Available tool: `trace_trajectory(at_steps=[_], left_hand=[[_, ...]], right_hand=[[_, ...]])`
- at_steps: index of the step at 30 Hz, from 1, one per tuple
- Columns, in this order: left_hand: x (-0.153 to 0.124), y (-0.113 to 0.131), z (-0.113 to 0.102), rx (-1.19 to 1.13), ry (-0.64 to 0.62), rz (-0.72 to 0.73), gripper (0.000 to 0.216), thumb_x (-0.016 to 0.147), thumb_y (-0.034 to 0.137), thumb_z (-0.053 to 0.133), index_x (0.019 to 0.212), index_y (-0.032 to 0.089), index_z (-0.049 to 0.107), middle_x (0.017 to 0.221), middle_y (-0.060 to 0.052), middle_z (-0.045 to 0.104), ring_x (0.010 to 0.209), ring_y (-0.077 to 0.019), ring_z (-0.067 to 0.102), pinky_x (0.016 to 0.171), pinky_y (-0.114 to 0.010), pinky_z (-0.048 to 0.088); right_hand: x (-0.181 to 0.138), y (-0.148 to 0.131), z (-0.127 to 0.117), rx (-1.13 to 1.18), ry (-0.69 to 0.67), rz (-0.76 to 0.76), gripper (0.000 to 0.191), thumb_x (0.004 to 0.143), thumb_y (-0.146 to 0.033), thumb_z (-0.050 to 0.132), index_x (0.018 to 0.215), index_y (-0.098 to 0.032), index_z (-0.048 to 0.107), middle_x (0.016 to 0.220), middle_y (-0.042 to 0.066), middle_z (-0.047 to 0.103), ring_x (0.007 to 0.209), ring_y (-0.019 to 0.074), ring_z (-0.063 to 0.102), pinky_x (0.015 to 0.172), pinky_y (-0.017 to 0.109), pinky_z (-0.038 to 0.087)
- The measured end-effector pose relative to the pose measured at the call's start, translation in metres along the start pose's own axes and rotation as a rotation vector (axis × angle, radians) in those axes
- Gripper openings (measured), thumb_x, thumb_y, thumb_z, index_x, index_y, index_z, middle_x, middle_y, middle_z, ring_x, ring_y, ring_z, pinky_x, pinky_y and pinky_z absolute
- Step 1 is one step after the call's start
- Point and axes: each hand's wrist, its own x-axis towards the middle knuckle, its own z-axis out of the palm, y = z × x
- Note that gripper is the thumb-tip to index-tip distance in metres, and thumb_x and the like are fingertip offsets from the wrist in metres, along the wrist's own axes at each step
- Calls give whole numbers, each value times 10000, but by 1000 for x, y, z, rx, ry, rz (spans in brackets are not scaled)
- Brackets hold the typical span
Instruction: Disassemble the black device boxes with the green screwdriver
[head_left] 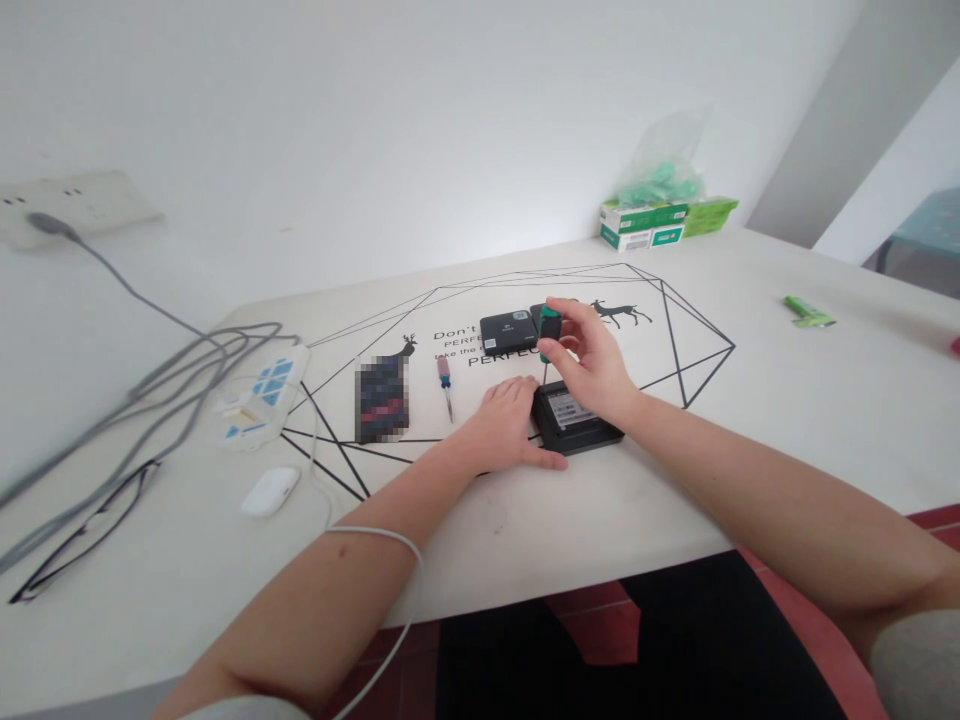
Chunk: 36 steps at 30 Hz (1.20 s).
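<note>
My right hand [592,355] is closed on the green-and-black handle of a screwdriver [550,324]. Its shaft points down at the far left corner of a black box-shaped device [616,437] with a white label, which lies on the table. Against the left side of that device rests my left hand [508,425], fingers stretched out and thumb along the near edge. A flat black square case [504,333] lies just behind, with another dark piece partly hidden by my right hand. To the left is a second screwdriver [445,385] with a reddish and blue handle.
A pixelated dark object [381,400], a white earbud case [270,491], a small parts box [262,400] and eyeglasses [86,530] lie left. Grey cables [187,400] run to a wall socket [82,205]. Green-and-white boxes [643,220] stand at the back; a green packet [808,312] lies right.
</note>
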Motion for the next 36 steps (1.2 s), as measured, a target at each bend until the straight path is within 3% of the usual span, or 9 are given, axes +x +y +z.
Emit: trace_trajectory(at_steps=[9, 15, 21, 25, 28, 32, 36], left_hand=[[-2, -3, -8, 1, -52, 40, 1159, 658, 831, 783, 1540, 193, 386, 1538, -215, 506, 1457, -459, 440, 1211, -603, 319], [-2, -3, -6, 13, -47, 21, 1161, 674, 842, 763, 1550, 183, 382, 1558, -223, 487, 1486, -462, 405, 1235, -594, 299], [-2, -6, -4, 28, -57, 21, 1191, 697, 855, 739, 1569, 142, 353, 1600, -247, 433, 1512, -444, 374, 1254, -579, 273], [-3, -5, -4, 37, -63, 24, 1190, 707, 858, 729, 1575, 138, 346, 1591, -246, 446, 1510, -440, 381, 1251, -571, 279], [-3, -4, -5, 42, -60, 23, 1192, 708, 861, 726, 1574, 132, 349, 1592, -249, 445, 1508, -438, 385, 1251, -565, 280], [-2, -4, -6, 35, -59, 30, 1181, 708, 855, 731, 1570, 143, 350, 1603, -253, 435, 1507, -458, 380, 1242, -599, 276], [-2, -4, -5, 33, -60, 37, 1191, 707, 853, 735, 1564, 121, 349, 1596, -275, 432, 1501, -468, 383, 1232, -614, 284]], right_hand=[[0, 0, 0, 3, -43, -9, 478, 905, -470, 756, 1325, -329, 576, 1248, 61, 589, 925, 194, 619, 763, 388, 608], [6, -12, -3, 148, -60, 52, 359, 1052, -540, 491, 1294, -314, 630, 1219, 68, 668, 1075, 222, 664, 951, 458, 609], [9, -9, -3, 154, 28, 77, 400, 868, -538, 790, 1129, -297, 608, 1025, 9, 579, 838, 149, 606, 752, 345, 625], [8, -12, -3, 261, -33, 151, 355, 950, -589, 663, 1161, -314, 584, 1182, 39, 615, 966, 173, 650, 828, 371, 640], [8, -15, -2, 406, -98, 197, 308, 1011, -573, 573, 1188, -325, 529, 1135, 24, 647, 917, 157, 674, 842, 391, 643], [9, -12, -1, 372, -65, 127, 360, 907, -501, 764, 1100, -296, 540, 996, -10, 571, 821, 124, 608, 695, 285, 609], [9, -12, -1, 361, -32, 126, 358, 877, -495, 795, 1093, -295, 591, 1094, 21, 576, 891, 143, 596, 683, 281, 608]])
